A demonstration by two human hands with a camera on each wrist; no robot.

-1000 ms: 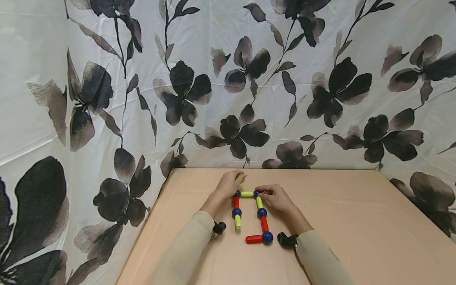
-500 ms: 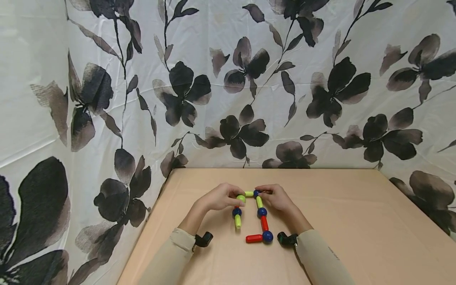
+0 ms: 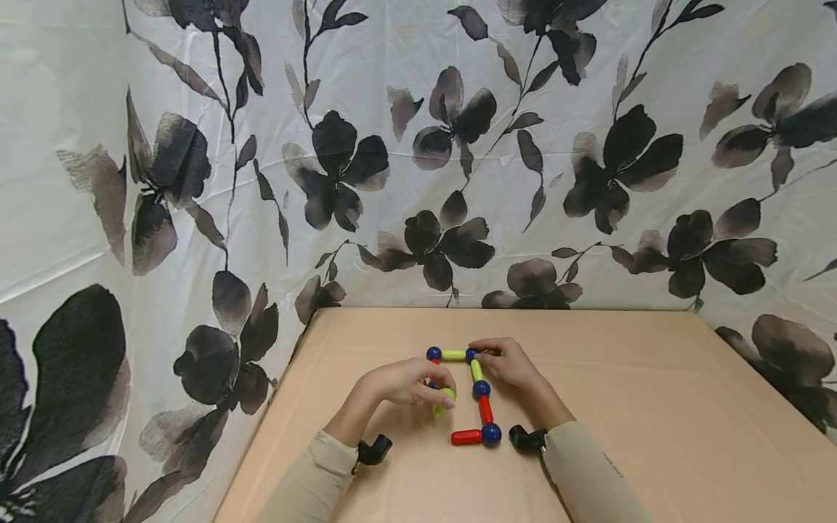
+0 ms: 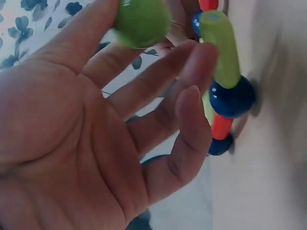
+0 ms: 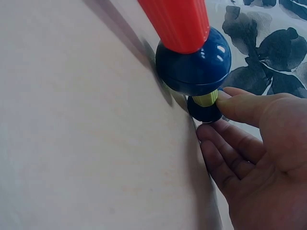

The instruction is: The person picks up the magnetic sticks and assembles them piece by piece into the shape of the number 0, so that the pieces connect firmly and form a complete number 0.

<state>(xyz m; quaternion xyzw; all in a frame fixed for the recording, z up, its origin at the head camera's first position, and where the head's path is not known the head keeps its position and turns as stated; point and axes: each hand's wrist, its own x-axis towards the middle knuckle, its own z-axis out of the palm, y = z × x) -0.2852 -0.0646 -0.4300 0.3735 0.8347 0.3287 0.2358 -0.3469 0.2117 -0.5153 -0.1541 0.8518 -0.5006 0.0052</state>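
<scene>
My left hand (image 3: 404, 381) pinches a light green ball (image 4: 142, 21) between thumb and finger, above the left side of a chain of magnetic rods and balls. That side runs from a blue corner ball (image 3: 434, 354) to a green rod (image 4: 221, 50), partly hidden by the hand in the head view. A green rod (image 3: 453, 355) joins the two far corners. My right hand (image 3: 510, 361) pinches the chain at the far right corner, by the blue ball (image 5: 205, 109). Nearer to me, a red rod (image 3: 466, 437) points left from the last blue ball (image 3: 491, 434).
The chain lies on a light brown tabletop (image 3: 654, 407). A white cloth with dark printed flowers (image 3: 438, 250) hangs behind the table and along its left side. Black wrist cameras (image 3: 375, 449) sit at both sleeves.
My left hand has moved from the far left corner toward me, carrying the green ball to the near end of the left side. The right hand stays in place.
</scene>
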